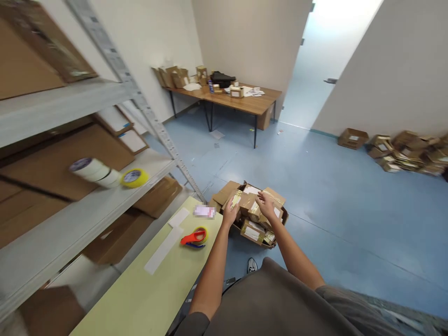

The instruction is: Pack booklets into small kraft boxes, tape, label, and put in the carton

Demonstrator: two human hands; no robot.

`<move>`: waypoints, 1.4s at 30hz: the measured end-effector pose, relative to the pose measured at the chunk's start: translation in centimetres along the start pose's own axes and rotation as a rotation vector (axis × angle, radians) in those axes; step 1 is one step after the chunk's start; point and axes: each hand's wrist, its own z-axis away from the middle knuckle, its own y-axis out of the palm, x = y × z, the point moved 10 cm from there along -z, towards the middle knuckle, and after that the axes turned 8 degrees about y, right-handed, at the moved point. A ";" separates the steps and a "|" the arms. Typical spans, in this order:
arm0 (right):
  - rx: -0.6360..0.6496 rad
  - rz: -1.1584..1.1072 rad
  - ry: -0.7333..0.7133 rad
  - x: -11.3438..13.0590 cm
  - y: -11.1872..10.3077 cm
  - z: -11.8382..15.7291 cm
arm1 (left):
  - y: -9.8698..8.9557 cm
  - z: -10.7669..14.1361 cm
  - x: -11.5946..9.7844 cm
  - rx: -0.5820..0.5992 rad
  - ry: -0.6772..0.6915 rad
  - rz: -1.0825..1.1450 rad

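My left hand [230,214] is closed on a small taped box [236,198] with a pale label, over the left side of a large carton [285,218]. The carton is heaped with brown parcels. My right hand [265,205] hovers over or touches the middle of the heap, its fingers apart, close to a brown parcel [255,211]. Whether those fingertips make contact cannot be made out. At the carton's near side lies a parcel with a white label [252,232], partly wrapped in yellowish tape.
Left of me is a pale yellow-green table [150,298] bearing a red tape dispenser [192,237] and white paper strips [164,250]. Metal shelving [154,175] holds cartons and tape rolls [135,178]. A wooden table [259,106] stands behind; parcels [408,149] pile up by the right wall.
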 end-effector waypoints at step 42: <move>0.843 0.729 -0.191 -4.0 40.6 18.4 | -27.3 30.8 12.6 -0.675 -0.256 -0.080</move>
